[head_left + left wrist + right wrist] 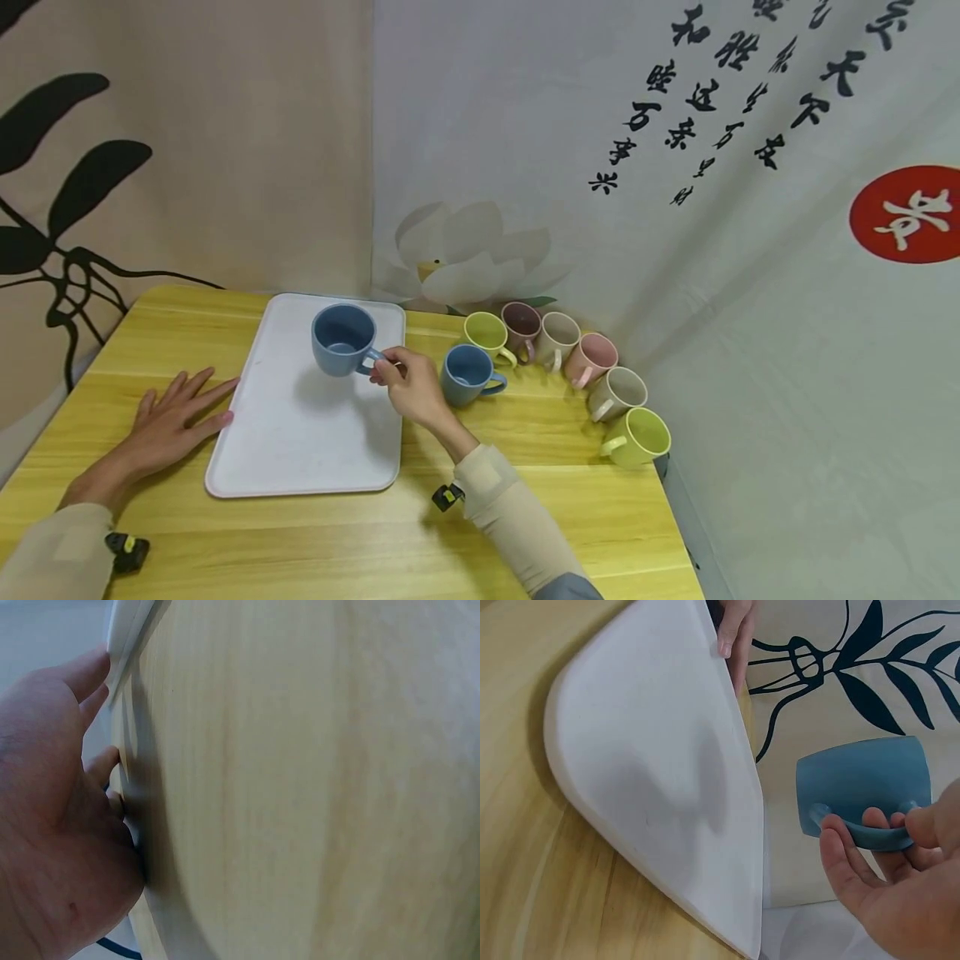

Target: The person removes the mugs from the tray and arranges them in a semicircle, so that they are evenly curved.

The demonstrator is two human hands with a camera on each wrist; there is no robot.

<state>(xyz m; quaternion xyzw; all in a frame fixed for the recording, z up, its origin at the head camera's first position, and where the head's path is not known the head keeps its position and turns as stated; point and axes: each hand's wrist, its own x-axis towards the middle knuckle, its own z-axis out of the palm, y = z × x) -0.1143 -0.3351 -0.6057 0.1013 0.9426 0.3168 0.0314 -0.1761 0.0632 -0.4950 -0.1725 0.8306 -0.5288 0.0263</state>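
A blue mug (343,340) hangs above the white tray (300,442), casting a shadow on it. By its handle my right hand (411,385) pinches the mug, which also shows in the right wrist view as a blue mug (862,780) with fingers at the handle. My left hand (176,425) lies flat on the table with fingers spread, its fingertips touching the tray's left edge. In the left wrist view that hand (60,817) reaches the tray's rim (124,637).
Right of the tray stands a second blue mug (467,375). Behind and beyond it curve several mugs: yellow-green (486,333), dark purple (520,325), beige (558,337), pink (591,360), another beige (618,392) and another yellow-green (637,435). A printed curtain (480,125) backs the wooden table (300,550).
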